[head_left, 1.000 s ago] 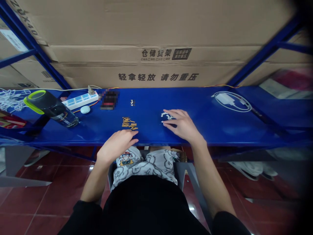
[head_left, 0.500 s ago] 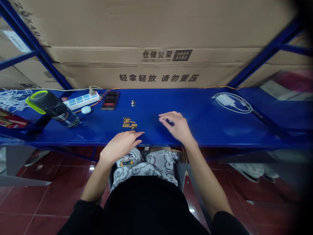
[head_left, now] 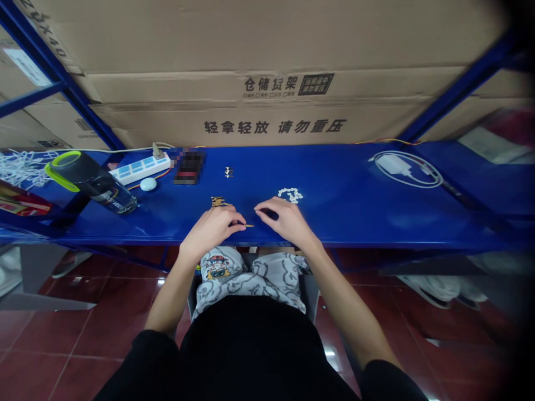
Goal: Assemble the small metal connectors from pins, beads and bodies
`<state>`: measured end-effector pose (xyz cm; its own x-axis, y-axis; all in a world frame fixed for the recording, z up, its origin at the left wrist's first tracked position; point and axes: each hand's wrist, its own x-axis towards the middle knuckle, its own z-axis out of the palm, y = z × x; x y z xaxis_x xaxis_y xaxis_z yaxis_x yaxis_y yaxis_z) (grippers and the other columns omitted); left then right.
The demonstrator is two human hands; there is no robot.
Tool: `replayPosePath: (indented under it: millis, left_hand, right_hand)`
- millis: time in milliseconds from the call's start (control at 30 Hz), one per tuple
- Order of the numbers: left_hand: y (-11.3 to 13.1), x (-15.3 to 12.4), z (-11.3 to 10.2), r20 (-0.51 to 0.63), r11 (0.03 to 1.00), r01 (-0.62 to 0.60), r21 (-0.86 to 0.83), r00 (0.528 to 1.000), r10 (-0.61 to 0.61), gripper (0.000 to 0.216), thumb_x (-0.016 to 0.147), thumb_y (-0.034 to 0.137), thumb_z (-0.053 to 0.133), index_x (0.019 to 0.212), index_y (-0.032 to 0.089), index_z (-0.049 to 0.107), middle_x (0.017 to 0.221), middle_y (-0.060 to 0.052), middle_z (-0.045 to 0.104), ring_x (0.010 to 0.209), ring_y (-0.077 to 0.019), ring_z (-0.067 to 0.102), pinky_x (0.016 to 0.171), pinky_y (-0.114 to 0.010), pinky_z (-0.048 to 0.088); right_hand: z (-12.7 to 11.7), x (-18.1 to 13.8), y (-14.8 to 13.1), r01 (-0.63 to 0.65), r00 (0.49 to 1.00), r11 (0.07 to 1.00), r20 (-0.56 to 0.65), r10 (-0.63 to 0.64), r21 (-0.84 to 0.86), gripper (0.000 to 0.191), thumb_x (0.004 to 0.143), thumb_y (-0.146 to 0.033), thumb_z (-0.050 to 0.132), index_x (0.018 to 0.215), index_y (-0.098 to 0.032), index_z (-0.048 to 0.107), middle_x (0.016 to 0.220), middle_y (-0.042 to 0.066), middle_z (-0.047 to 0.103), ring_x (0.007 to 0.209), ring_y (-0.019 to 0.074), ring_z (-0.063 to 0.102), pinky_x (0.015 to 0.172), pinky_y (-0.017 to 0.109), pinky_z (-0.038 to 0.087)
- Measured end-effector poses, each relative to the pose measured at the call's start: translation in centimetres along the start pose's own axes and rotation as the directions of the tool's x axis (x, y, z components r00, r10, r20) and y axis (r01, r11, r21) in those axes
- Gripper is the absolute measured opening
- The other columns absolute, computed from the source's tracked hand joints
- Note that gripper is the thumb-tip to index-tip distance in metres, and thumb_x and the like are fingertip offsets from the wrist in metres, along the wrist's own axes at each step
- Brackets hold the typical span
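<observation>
The left hand [head_left: 215,225] has its grip closed down to a pinch, thumb against forefinger, with one thin gold stick [head_left: 249,225] poking out towards the right; the end inside the fingers is hidden. The right hand [head_left: 286,220] is just across from it, thumb and forefinger tips almost together, and whether that grip has hold of something tiny I cannot tell. Both are low over the front part of the blue table [head_left: 346,217].

Just behind the left hand lies a pile of gold sticks [head_left: 218,201], its near side covered by the knuckles, so they cannot be counted. Behind the right hand, small white beads [head_left: 290,194] lie in a loose ring with a few inside it; they are too small for their shape to be clear. Farther back, near the middle, is a little group of white-and-dark pieces [head_left: 228,172], hard to make out.

To the left, a dark object [head_left: 189,167] is blurred into squares beyond recognition, beside a power strip [head_left: 142,169] and a bottle [head_left: 104,186]. Loose white cables [head_left: 23,167] and a red packet [head_left: 25,201] run off the left edge. A white charger [head_left: 395,164] lies at the right, inside its coiled cable, and the far right of the view fades into black
</observation>
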<state>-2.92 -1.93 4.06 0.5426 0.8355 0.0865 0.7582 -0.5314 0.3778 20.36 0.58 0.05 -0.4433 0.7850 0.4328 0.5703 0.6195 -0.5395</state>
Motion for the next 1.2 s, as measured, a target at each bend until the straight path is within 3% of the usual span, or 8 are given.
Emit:
replayPosePath:
  millis: [100, 200, 333, 467, 600, 933, 1067, 1200]
  left_hand:
    - [0.2, 0.5, 0.4, -0.026, 1.0, 0.0, 0.006, 1.0, 0.0, 0.017, 0.099, 0.027, 0.06, 0.099, 0.026, 0.077, 0.099, -0.003, 0.074, 0.091, -0.0212, 0.07, 0.078, -0.031, 0.053]
    - [0.3, 0.9, 0.9, -0.125, 1.0, 0.029, -0.005, 0.992, -0.03, 0.016, 0.1, 0.027, 0.06, 0.101, 0.026, 0.075, 0.102, -0.001, 0.074, 0.088, -0.0194, 0.07, 0.074, -0.028, 0.051]
    - [0.2, 1.7, 2.1, -0.302, 0.998, 0.019, -0.065, 0.952, -0.038, 0.014, 0.1, 0.03, 0.061, 0.102, 0.025, 0.074, 0.104, -0.001, 0.075, 0.09, -0.0176, 0.07, 0.077, -0.027, 0.051]
    - [0.0, 2.4, 3.1, -0.405, 0.993, -0.064, -0.096, 0.914, 0.019, 0.013, 0.1, 0.029, 0.062, 0.1, 0.023, 0.073, 0.101, -0.001, 0.075, 0.094, -0.0171, 0.07, 0.082, -0.027, 0.052]
    - [-0.1, 2.6, 3.4, -0.395, 0.989, -0.108, -0.099, 0.917, 0.06, 0.01, 0.099, 0.026, 0.062, 0.101, 0.023, 0.072, 0.101, -0.001, 0.074, 0.096, -0.017, 0.069, 0.083, -0.027, 0.052]
    - [0.2, 2.5, 3.5, -0.301, 0.999, -0.04, -0.02, 0.953, 0.033, 0.01, 0.098, 0.024, 0.064, 0.103, 0.023, 0.073, 0.099, -0.001, 0.073, 0.092, -0.0175, 0.068, 0.075, -0.026, 0.051]
    - [0.6, 2.4, 3.8, -0.323, 1.0, 0.016, 0.001, 0.946, -0.015, 0.011, 0.099, 0.025, 0.063, 0.104, 0.025, 0.072, 0.1, -0.001, 0.073, 0.095, -0.019, 0.068, 0.072, -0.027, 0.049]
    - [0.9, 2.4, 4.1, -0.393, 0.994, 0.067, -0.086, 0.915, -0.095, 0.011, 0.1, 0.025, 0.06, 0.104, 0.026, 0.07, 0.099, 0.0, 0.072, 0.091, -0.0176, 0.068, 0.071, -0.026, 0.046]
  right_hand:
    - [0.0, 0.1, -0.1, 0.0, 1.0, 1.0, 0.002, 0.0, 0.028, 0.024, 0.097, -0.031, 0.055, 0.109, -0.027, 0.075, 0.106, 0.003, 0.077, 0.09, 0.0218, 0.069, 0.087, 0.039, 0.055]
    - [-0.2, 0.1, 0.0, -0.014, 1.0, 0.996, 0.017, 0.013, 0.088, 0.024, 0.097, -0.032, 0.056, 0.11, -0.027, 0.076, 0.106, 0.003, 0.077, 0.091, 0.0214, 0.071, 0.086, 0.037, 0.055]
    - [-0.3, 0.2, 0.1, -0.02, 0.999, 0.989, 0.029, 0.016, 0.147, 0.022, 0.097, -0.03, 0.058, 0.107, -0.027, 0.077, 0.104, 0.002, 0.077, 0.091, 0.0213, 0.072, 0.083, 0.036, 0.054]
    - [-0.3, 0.2, 0.2, -0.04, 0.999, 0.986, 0.007, 0.039, 0.164, 0.017, 0.094, -0.025, 0.063, 0.103, -0.024, 0.077, 0.097, 0.003, 0.077, 0.082, 0.0189, 0.071, 0.077, 0.032, 0.053]
    - [-0.2, 0.3, 0.2, -0.052, 0.999, 0.989, 0.006, 0.051, 0.139, 0.012, 0.092, -0.023, 0.065, 0.096, -0.022, 0.076, 0.092, 0.003, 0.076, 0.079, 0.0179, 0.069, 0.075, 0.031, 0.051]
    - [-0.2, 0.3, 0.2, -0.011, 1.0, 0.997, 0.018, 0.01, 0.082, 0.011, 0.089, -0.014, 0.064, 0.089, -0.02, 0.072, 0.082, 0.002, 0.068, 0.072, 0.0153, 0.063, 0.07, 0.028, 0.049]
    - [0.0, 0.3, 0.3, 0.004, 1.0, 0.996, -0.007, -0.003, 0.084, 0.011, 0.091, -0.016, 0.063, 0.091, -0.02, 0.073, 0.084, 0.003, 0.07, 0.074, 0.0164, 0.065, 0.072, 0.03, 0.051]
    - [0.1, 0.3, 0.6, -0.041, 0.995, 0.984, -0.087, 0.056, 0.171, 0.013, 0.091, -0.02, 0.064, 0.098, -0.023, 0.075, 0.092, 0.003, 0.076, 0.079, 0.018, 0.071, 0.077, 0.032, 0.056]
